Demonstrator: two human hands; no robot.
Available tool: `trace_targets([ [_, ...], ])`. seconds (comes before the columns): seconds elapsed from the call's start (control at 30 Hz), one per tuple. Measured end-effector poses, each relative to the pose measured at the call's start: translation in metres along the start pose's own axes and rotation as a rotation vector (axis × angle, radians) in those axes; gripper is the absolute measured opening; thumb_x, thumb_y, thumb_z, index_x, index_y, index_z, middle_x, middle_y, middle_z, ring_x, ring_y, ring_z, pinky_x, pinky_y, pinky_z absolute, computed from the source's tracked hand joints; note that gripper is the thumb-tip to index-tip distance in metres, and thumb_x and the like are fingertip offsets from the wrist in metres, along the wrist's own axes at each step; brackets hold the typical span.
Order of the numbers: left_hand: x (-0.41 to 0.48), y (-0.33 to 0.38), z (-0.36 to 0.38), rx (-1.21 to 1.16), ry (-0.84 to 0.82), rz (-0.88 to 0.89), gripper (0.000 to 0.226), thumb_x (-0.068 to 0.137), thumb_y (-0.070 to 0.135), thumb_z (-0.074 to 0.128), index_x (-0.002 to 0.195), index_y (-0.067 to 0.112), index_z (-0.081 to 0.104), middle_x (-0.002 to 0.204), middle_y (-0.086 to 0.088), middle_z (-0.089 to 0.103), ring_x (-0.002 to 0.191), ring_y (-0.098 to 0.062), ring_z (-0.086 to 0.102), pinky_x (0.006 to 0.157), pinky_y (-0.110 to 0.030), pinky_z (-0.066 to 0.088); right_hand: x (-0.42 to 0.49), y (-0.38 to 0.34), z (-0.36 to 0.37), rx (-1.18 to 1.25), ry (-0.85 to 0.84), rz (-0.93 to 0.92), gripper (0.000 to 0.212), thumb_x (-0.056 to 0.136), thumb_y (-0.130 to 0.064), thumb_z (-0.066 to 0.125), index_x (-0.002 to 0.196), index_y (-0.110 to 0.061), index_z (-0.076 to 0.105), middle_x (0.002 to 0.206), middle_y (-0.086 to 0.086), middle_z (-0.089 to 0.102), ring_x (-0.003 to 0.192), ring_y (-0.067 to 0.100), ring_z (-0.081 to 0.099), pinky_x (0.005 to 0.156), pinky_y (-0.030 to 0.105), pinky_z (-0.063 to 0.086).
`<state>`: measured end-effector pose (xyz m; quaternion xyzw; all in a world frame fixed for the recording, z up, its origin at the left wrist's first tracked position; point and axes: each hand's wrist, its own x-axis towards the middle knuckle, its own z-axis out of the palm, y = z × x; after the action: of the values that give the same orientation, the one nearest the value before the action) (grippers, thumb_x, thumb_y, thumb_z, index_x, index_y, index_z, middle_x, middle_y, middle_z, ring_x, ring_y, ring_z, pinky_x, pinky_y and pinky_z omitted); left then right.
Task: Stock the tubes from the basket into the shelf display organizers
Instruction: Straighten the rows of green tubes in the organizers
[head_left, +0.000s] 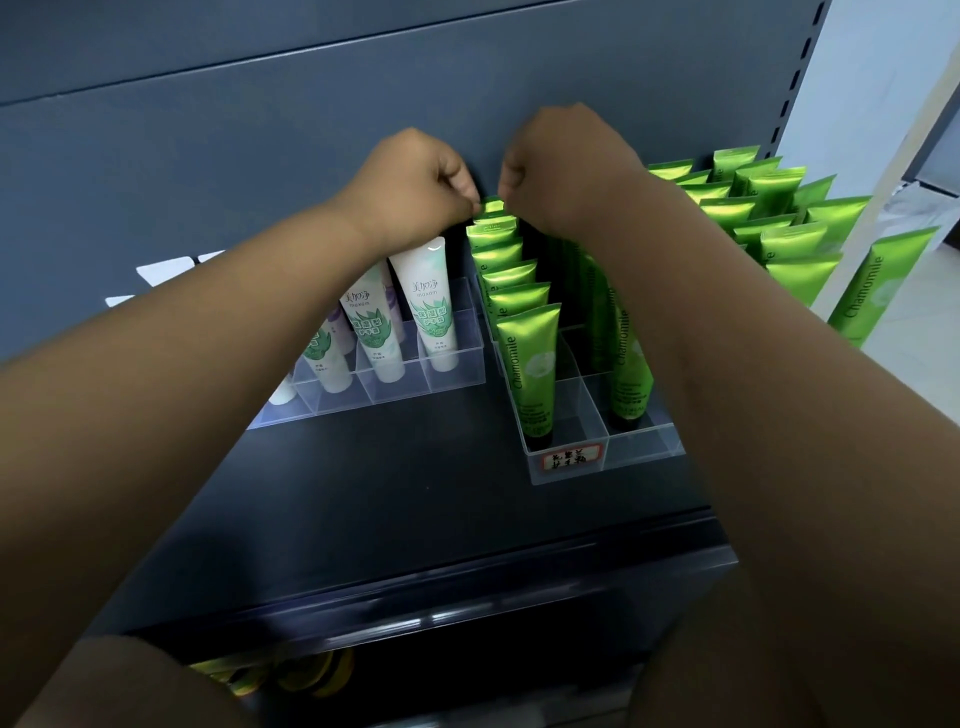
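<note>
Green tube (492, 206) stands at the far end of the left row in the clear organizer (644, 441), only its crimped top visible. Left hand (415, 182) and right hand (566, 166) pinch that top with curled fingers, fingertips mostly hidden. The right forearm covers the middle rows.

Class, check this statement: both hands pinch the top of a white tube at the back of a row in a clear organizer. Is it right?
No. The head view shows the left hand and right hand pinching a green tube, not a white one; the rest holds.
</note>
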<state>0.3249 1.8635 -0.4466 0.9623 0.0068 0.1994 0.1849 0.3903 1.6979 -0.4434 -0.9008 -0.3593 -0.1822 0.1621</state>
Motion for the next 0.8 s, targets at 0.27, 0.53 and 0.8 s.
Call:
trace_targets([
  [0.27,0.003,0.001,0.004,-0.050,-0.067,-0.065,0.013,0.087,0.012,0.075,0.097,0.017,0.080,0.084,-0.001,0.074,0.087,-0.024,0.072,0.085,-0.034,0.058,0.010,0.000,0.011,-0.054,0.012,-0.016,0.021,0.091,-0.019,0.059,0.105,-0.014,0.075,0.112,0.013,0.071,0.109,0.036,0.064,0.092,0.037,0.052],
  [0.53,0.005,0.001,0.003,0.042,-0.047,-0.047,0.012,0.086,0.012,0.075,0.096,0.015,0.081,0.084,-0.001,0.072,0.082,-0.010,0.065,0.084,-0.026,0.051,0.012,-0.001,0.013,-0.033,-0.019,-0.042,0.019,0.092,-0.013,0.060,0.102,-0.015,0.076,0.111,0.012,0.072,0.108,0.033,0.064,0.095,0.036,0.052],
  [0.8,0.002,-0.003,0.004,0.045,-0.030,-0.082,0.012,0.083,0.013,0.073,0.093,0.015,0.080,0.087,-0.009,0.076,0.081,-0.016,0.067,0.082,-0.029,0.053,0.008,-0.005,0.011,0.003,-0.047,-0.040,0.025,0.089,-0.007,0.056,0.101,-0.015,0.077,0.111,0.012,0.072,0.106,0.033,0.065,0.096,0.039,0.054],
])
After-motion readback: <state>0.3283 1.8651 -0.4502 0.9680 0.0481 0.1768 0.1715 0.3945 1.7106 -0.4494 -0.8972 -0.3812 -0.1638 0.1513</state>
